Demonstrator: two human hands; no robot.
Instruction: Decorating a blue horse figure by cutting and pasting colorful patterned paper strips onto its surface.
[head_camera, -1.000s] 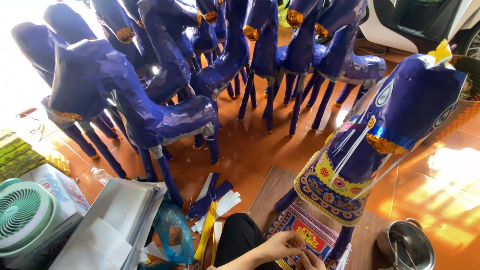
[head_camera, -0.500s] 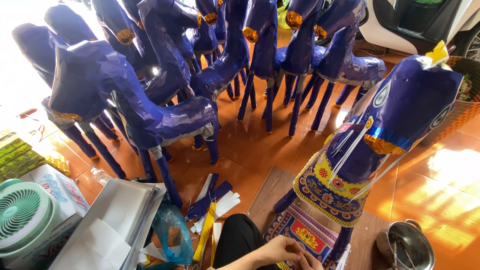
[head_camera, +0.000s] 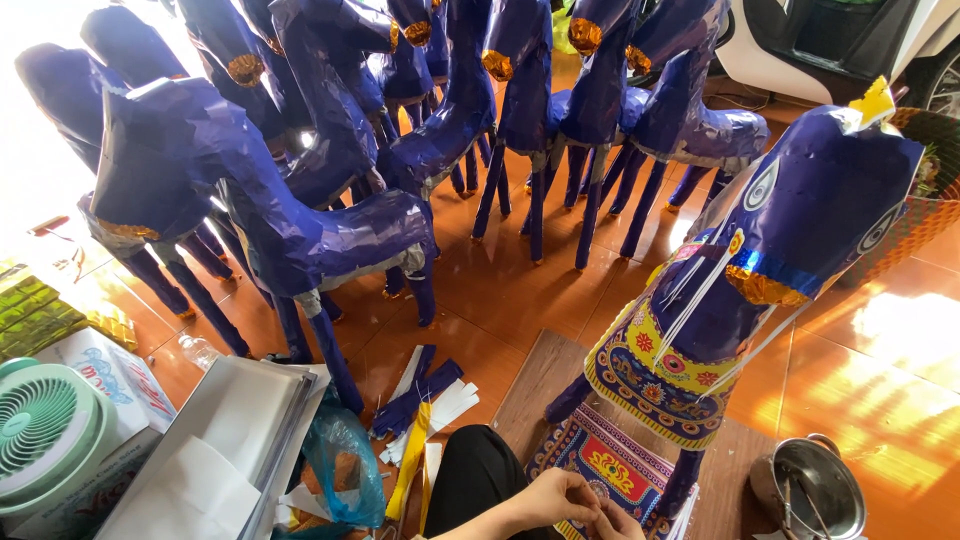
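1. Both hands meet low at the foot of the decorated paper horse (head_camera: 740, 300): the left hand (head_camera: 555, 497) curled over, the right hand (head_camera: 615, 520) tucked against it, fingers pinched together on something small. What they pinch, I cannot tell; it is hidden between the fingertips.
2. Right under the hands lies the patterned cloth panel (head_camera: 610, 465), red, blue and yellow, spread on the wooden board (head_camera: 530, 385) just in front of that horse's forelegs.
3. To do this well, I'd judge: keep the pinch tight and close to the panel's edge, work over the board where it lies flat, and don't nudge the horse's thin legs.
4. Left of the horse, strips of blue and yellow paper (head_camera: 425, 410) lie scattered on the tiles; further left a blue plastic bag (head_camera: 345, 465) and a green fan (head_camera: 40, 425).
5. Right of the horse sits a metal pot (head_camera: 810, 490).
6. Behind it stands a herd of plain blue paper horses (head_camera: 300, 200), well apart from the hands.
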